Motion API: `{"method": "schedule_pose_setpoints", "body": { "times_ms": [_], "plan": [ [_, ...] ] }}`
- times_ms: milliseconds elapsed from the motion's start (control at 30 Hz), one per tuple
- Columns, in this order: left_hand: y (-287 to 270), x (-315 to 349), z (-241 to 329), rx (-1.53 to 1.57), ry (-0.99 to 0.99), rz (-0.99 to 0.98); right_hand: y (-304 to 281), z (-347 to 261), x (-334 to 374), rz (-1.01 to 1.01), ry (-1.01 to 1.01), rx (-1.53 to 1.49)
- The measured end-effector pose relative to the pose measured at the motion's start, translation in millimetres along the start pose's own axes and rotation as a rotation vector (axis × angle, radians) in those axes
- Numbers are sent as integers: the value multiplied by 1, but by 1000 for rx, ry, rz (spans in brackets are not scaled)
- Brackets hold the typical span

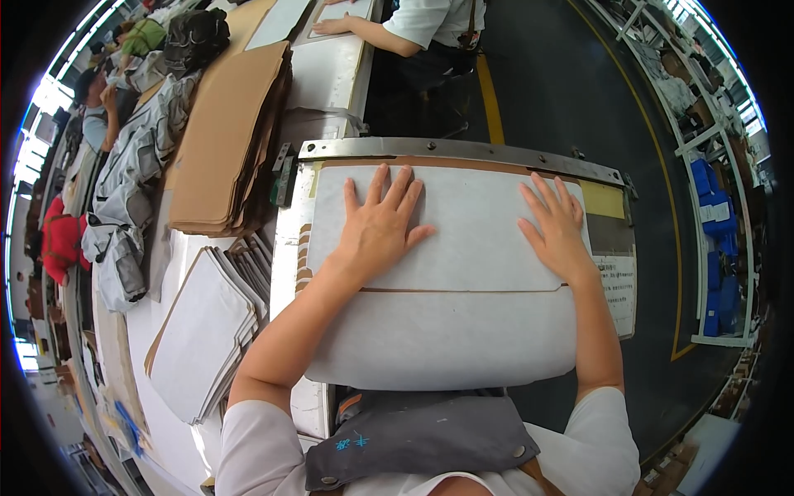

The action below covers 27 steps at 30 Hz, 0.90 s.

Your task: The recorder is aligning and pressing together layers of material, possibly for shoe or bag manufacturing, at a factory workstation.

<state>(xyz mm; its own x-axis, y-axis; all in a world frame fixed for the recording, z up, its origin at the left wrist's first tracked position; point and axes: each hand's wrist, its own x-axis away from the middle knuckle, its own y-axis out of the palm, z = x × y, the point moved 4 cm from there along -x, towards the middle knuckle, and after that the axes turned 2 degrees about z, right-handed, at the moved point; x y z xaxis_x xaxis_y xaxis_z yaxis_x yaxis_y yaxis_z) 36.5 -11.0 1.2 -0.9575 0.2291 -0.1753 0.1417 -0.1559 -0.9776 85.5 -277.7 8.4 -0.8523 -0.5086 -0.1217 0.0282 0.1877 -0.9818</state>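
Observation:
A large white sheet (471, 248) lies flat on the work board in front of me, with a brown layer showing along its far edge and at a straight seam. Below that seam, another white sheet (447, 339) hangs over the near edge toward my apron. My left hand (378, 223) rests palm down on the upper sheet, fingers spread. On the sheet's right side my right hand (558, 230) also lies flat with its fingers apart. Neither hand grips anything. A metal bar (463, 150) with screws runs across the far edge, just beyond my fingertips.
Stacked brown cardboard sheets (236, 136) lie to the left, with a pile of white-faced sheets (211, 331) nearer me. Grey cloth pieces (136, 190) are farther left. Another person (422, 29) works at the far table. Shelving with blue bins (713, 198) stands right, across the dark floor.

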Motion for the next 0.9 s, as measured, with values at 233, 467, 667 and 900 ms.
{"method": "schedule_pose_setpoints", "body": {
  "times_ms": [233, 467, 667, 900],
  "plan": [
    [-2, 1, 1, 3, -5, -6, 1, 1, 1, -13, 7, -12],
    [-4, 2, 0, 27, -21, 41, 2, 1, 1, 60, 3, -14],
    [-10, 2, 1, -6, -6, 82, -3, -2, 2, 100, -3, -40],
    [-13, 4, -4, 4, 40, 153, -5, 3, 2, 91, -1, -62]
  ]
}}
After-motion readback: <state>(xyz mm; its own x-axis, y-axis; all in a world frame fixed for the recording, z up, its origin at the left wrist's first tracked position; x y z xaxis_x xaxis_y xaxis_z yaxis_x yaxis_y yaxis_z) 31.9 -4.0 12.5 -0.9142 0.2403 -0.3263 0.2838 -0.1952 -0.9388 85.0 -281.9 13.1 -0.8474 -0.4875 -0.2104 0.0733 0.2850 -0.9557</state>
